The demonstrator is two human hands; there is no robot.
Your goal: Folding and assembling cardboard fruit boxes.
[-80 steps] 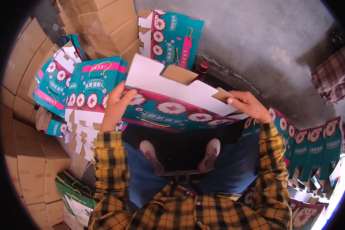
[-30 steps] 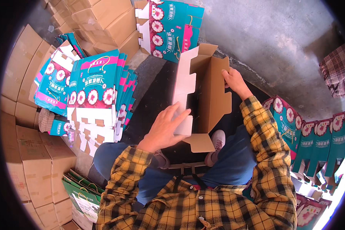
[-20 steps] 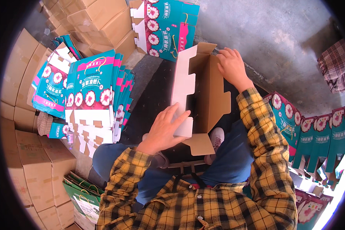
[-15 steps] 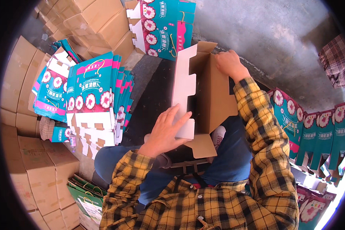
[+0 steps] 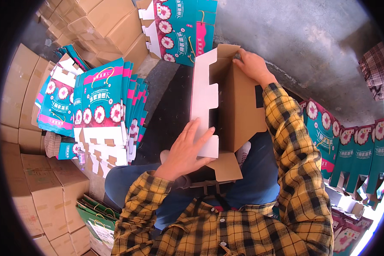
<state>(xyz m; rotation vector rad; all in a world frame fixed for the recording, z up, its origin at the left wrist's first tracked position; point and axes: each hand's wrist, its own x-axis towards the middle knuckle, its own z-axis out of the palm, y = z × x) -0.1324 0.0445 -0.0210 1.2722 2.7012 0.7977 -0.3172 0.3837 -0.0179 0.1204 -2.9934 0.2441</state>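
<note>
Mid-frame, the right hand [image 5: 253, 67], grip unclear, had shifted up the opened carton [image 5: 240, 112]; the left hand [image 5: 184, 152] lay spread on it; folding seemed unfinished.

Brown cardboard boxes [image 5: 51, 187] stand stacked along the left side, with another pile [image 5: 98, 25] at the upper left. Green bags [image 5: 93, 215] stand beside the lower boxes. At far right, a crumpled plaid cloth [image 5: 378, 70] shows against gray concrete [image 5: 281, 25].
</note>
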